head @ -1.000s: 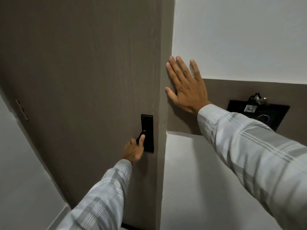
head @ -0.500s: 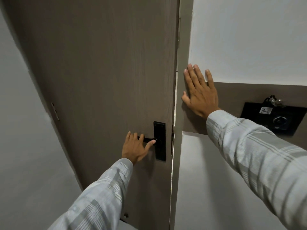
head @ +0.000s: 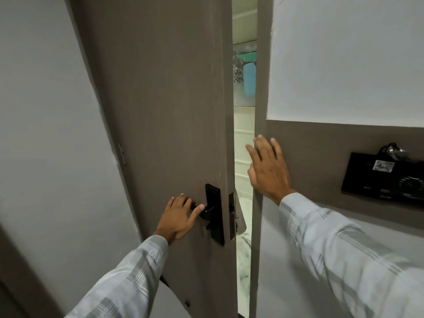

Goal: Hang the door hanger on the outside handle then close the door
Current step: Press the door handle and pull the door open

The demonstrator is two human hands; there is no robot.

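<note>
Head view: my left hand is wrapped on the black inside handle of the door, now ajar; my right hand lies flat, fingers spread, on the frame; no door hanger in sight; a swinging door could pinch those fingertips.

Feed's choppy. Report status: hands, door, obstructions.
Left hand on black handle. Right hand flat by door frame. Door ajar; no hanger visible. Gap unobstructed.

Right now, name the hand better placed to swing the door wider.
Left. The left hand already grips the door handle, while the right hand lies flat, open, against the frame, off the door.
</note>
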